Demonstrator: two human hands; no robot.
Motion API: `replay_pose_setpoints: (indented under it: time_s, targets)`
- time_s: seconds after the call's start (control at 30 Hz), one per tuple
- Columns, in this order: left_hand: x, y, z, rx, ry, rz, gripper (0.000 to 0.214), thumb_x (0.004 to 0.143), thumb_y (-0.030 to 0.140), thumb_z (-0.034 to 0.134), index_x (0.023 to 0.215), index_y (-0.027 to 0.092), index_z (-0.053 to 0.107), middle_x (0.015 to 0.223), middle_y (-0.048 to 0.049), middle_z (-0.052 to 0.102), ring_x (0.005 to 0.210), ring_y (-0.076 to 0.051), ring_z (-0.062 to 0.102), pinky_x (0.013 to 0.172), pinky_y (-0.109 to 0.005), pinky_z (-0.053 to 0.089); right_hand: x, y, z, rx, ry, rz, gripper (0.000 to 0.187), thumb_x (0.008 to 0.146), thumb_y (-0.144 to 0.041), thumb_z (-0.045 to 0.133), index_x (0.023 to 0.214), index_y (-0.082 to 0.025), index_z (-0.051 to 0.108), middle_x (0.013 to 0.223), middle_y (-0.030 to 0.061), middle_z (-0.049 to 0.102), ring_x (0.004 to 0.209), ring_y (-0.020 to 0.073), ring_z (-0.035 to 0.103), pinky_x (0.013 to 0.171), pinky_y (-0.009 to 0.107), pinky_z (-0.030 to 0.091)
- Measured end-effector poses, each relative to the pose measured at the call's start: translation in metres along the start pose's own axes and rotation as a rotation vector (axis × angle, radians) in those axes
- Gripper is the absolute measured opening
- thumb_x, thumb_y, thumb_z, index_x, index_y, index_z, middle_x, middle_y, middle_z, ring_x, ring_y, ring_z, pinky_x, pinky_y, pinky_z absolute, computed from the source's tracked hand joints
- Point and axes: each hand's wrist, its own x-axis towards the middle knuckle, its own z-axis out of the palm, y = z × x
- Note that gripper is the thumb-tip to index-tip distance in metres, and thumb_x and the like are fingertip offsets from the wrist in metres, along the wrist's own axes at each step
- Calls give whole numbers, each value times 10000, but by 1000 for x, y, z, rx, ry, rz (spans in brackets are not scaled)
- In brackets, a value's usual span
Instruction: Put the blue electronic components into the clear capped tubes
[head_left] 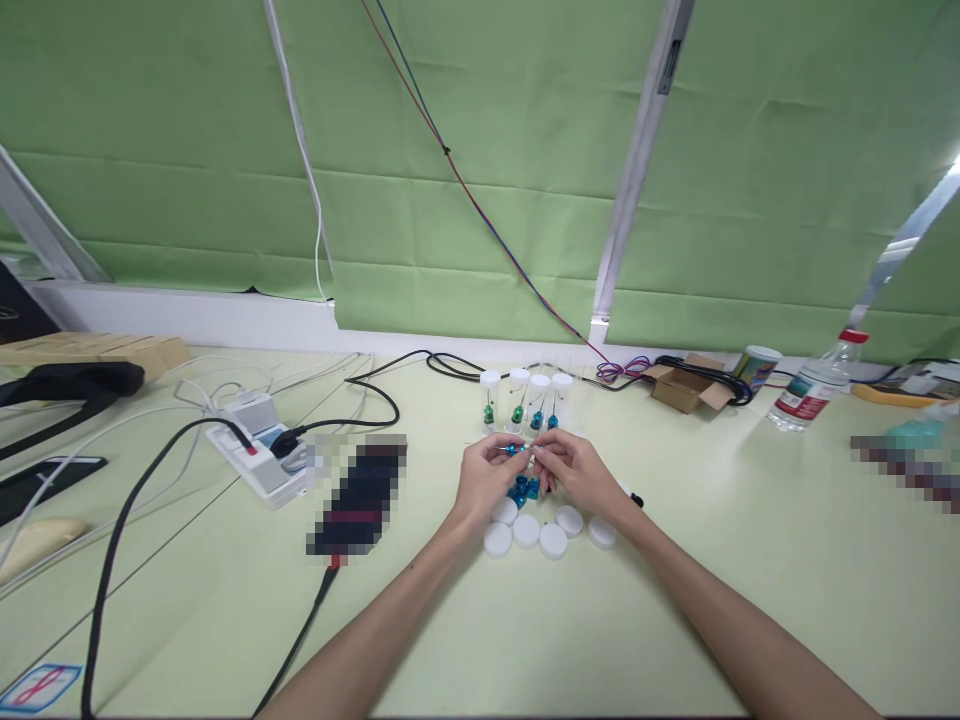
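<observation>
My left hand (486,472) and my right hand (571,468) meet over the middle of the table, fingers pinched together on a small blue part with thin wire legs (514,449). More blue parts (524,488) lie in a small heap just beneath my hands. Several white round lids (526,530) rest on the table in front of my wrists. Behind my hands stands a row of clear vials with white caps (525,402), each holding a green or blue part.
A white power strip (259,455) with black cables lies to the left, next to a dark blurred device (360,495). At the back right are a small cardboard box (686,385), a can (757,367) and a plastic water bottle (816,385). Green blinds hang behind.
</observation>
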Motion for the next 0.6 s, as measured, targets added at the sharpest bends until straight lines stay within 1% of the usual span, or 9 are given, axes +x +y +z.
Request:
replay_pose_setpoints:
  time_s: [0.17,0.3,0.43,0.6]
  targets:
    - [1,-2,-1,1,8,2,292,581,297,804,797,141,685,703,-44,692,654,-164,654,621,-256,516,1,2,0,-26,7,-19,302,849,-499,555,904,-202,571,651,-8,609,500,141,574,489,280,466]
    - [1,-3,-1,-9,-2,-5,297,581,294,805,806,140,687,689,-42,692,637,-155,654,616,-247,512,1,3,0,-59,12,-32,318,853,-517,539,903,-205,577,659,0,612,548,160,596,509,288,478]
    - [1,-3,-1,-18,15,-30,310,579,298,809,812,137,684,694,-38,690,608,-146,648,601,-243,508,1,3,0,-75,16,-34,305,852,-511,541,906,-214,581,666,6,619,594,174,608,537,296,491]
    - [1,-2,0,-45,27,-59,310,592,283,804,829,126,682,732,-58,696,633,-158,661,622,-258,523,1,5,0,-53,13,-44,268,852,-443,570,980,-207,574,761,22,638,672,171,631,573,287,500]
